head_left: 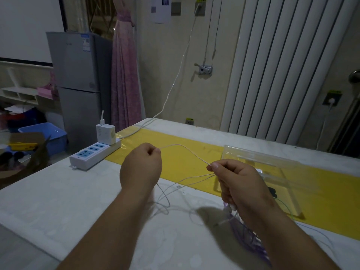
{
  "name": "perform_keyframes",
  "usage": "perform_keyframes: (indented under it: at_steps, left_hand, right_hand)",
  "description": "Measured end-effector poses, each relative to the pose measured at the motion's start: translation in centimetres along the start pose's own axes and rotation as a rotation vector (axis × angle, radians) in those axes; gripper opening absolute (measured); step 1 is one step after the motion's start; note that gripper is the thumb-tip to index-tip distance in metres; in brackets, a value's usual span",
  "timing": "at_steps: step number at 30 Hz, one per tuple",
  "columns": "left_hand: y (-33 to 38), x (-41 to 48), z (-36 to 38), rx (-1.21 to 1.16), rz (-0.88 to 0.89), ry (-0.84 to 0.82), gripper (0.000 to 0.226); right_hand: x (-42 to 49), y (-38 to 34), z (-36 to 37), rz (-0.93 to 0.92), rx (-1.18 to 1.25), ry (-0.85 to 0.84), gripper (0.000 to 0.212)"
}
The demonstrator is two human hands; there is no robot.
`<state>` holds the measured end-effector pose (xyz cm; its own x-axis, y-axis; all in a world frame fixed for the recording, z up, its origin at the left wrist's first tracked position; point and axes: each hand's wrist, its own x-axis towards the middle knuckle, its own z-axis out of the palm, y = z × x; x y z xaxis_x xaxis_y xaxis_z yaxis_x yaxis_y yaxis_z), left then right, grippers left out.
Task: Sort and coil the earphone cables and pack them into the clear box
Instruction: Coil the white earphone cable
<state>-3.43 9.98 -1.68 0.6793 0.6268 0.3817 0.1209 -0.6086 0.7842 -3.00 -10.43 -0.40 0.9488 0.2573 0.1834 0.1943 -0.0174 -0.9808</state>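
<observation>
**Both grips pinch one cable**

Bare forearms reach forward side by side. The left grip [141,166] is fisted, thumb and forefinger pinching the white cable [175,144]. The right grip [235,182] pinches the same cable, its other fingers curled.

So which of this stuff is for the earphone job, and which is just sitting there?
For the job: white earphone cable, pinched by the left hand and the right hand; purple cables; clear box.

Just sitting there: power strip; charger; fridge; blue tub.
</observation>
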Motion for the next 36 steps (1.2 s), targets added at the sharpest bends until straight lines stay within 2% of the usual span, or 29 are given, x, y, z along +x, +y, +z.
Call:
perform_keyframes:
  at_steps: [1, 3, 4, 6, 9, 11, 13, 16, 18, 22, 25, 29, 33, 36]
  left_hand:
    - [-0.1, -0.2, 0.1, 0.099, 0.04, -0.046, 0.017]
    - [-0.1, -0.7, 0.4, 0.171, 0.177, -0.113, 0.042]
    - [0.1, -0.9, 0.4, 0.115, 0.247, -0.144, 0.054]
    - [0.3, -1.1, 0.4, -0.016, 0.404, -0.166, 0.064]
    - [0.5, -1.3, 0.5, -0.135, 0.604, -0.242, 0.049]
    - [0.6, -1.5, 0.7, -0.205, 0.656, -0.303, 0.03]
    - [0.6, -1.7, 0.9, -0.228, 0.694, -0.349, 0.028]
    - [0.7, -1.7, 1.3, -0.216, 0.658, -0.409, 0.025]
    - [0.9, -1.8, 1.3, -0.25, 0.557, -0.429, 0.016]
    - [1.1, -2.0, 1.0, -0.4, 0.407, -0.479, 0.019]
    - [1.3, -2.3, 0.8, -0.445, 0.42, -0.53, 0.012]
    - [1.2, -2.1, 1.1, -0.19, 0.593, -0.369, 0.018]
    - [0.9, -1.4, 1.1, -0.23, 0.448, -0.136, 0.02]
    - [0.8, -1.0, 0.8, -0.275, 0.337, -0.014, 0.021]
  right_hand:
    - [0.0, 0.1, 0.1, -0.002, -0.004, 0.001, 0.021]
    - [-0.1, 0.2, 0.2, -0.022, -0.051, 0.012, 0.021]
    - [-0.1, 0.3, 0.3, -0.046, -0.109, 0.026, 0.021]
    - [-0.3, 0.3, 0.5, -0.099, -0.239, 0.046, 0.02]
    - [-0.3, 0.4, 0.6, -0.147, -0.306, 0.042, 0.018]
    - [-0.3, 0.6, 0.5, -0.157, -0.311, 0.048, 0.018]
    - [-0.2, 0.7, 0.5, -0.148, -0.294, 0.051, 0.018]
    - [-0.2, 0.6, 0.5, -0.136, -0.277, 0.047, 0.019]
    - [-0.2, 0.6, 0.5, -0.119, -0.251, 0.048, 0.019]
    - [-0.1, 0.9, 0.5, -0.085, -0.163, 0.053, 0.018]
    - [-0.2, 0.9, 0.6, -0.063, -0.126, 0.033, 0.017]
    - [-0.2, 0.8, 0.8, -0.018, -0.081, 0.002, 0.018]
    - [-0.2, 0.6, 0.7, 0.011, -0.034, -0.012, 0.021]
    - [-0.4, 0.5, 0.6, 0.0, -0.086, -0.057, 0.022]
